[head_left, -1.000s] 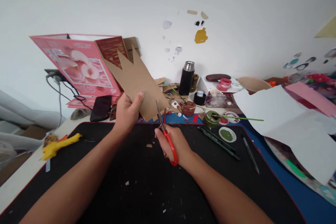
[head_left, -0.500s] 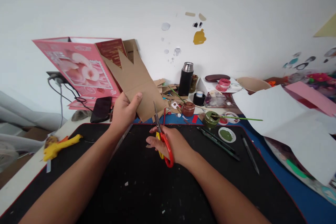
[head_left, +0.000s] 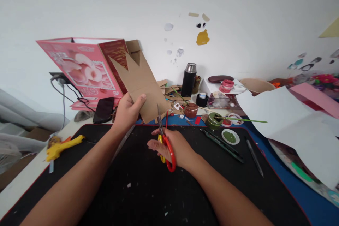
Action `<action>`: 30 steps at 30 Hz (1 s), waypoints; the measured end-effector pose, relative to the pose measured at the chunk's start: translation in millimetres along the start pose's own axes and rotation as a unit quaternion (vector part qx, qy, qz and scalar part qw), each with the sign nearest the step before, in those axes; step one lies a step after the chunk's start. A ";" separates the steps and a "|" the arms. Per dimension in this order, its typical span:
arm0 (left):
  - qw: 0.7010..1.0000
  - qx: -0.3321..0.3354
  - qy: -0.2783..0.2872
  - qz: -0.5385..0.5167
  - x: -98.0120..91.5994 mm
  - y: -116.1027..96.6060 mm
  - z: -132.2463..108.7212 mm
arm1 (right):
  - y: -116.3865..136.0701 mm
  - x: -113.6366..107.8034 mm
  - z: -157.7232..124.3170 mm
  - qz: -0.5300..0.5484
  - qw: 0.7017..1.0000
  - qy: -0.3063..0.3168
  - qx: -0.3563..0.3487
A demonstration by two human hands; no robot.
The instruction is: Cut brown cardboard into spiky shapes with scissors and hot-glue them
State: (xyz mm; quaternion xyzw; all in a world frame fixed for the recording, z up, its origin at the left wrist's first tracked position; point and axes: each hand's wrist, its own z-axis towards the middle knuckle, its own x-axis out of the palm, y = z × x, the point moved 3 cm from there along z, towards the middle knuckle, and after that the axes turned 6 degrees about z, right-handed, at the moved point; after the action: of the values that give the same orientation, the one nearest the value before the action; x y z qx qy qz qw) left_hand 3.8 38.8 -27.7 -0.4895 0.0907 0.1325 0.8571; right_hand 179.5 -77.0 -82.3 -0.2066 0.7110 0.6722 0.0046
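My left hand point(head_left: 129, 108) grips a brown piece of cardboard point(head_left: 144, 84) by its left edge, thumb on the near face. The cardboard is tilted upright and has pointed, zigzag cuts along its top. In my right hand point(head_left: 176, 147) are scissors point(head_left: 169, 152) with a red and yellow handle, fingers through the loops. Their blades point up and overlap the cardboard's lower edge in view; whether they touch it I cannot tell. Both hands are above a black mat point(head_left: 132, 190) with small white scraps on it.
A pink box point(head_left: 90, 70) and a phone point(head_left: 103, 110) stand at the left, with a yellow glue gun point(head_left: 62, 148) nearer. Behind are cardboard scraps, a black thermos point(head_left: 189, 79) and paint jars point(head_left: 214, 122). Pens point(head_left: 222, 145) and white paper point(head_left: 288, 127) lie right.
The whole view has shifted slightly, moving the background a little to the right. Both hands keep their holds on the cardboard and the scissors, almost in the same places.
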 end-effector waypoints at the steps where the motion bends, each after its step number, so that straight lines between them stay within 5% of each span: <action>1: 1.000 0.002 -0.002 0.001 0.0 0.1 0.0 | -3.4 1.9 0.5 0.024 1.000 0.001 0.008; 30: 0.997 -0.040 -0.037 -0.062 12.2 25.6 -8.7 | -11.6 7.3 0.9 0.003 0.997 -0.077 0.022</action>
State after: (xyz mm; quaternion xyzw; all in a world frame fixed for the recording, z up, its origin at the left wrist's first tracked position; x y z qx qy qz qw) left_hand 7.0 45.4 -56.5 -0.5228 0.0230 0.1007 0.8462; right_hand 176.1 -78.3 -95.5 -0.1525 0.7238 0.6701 0.0617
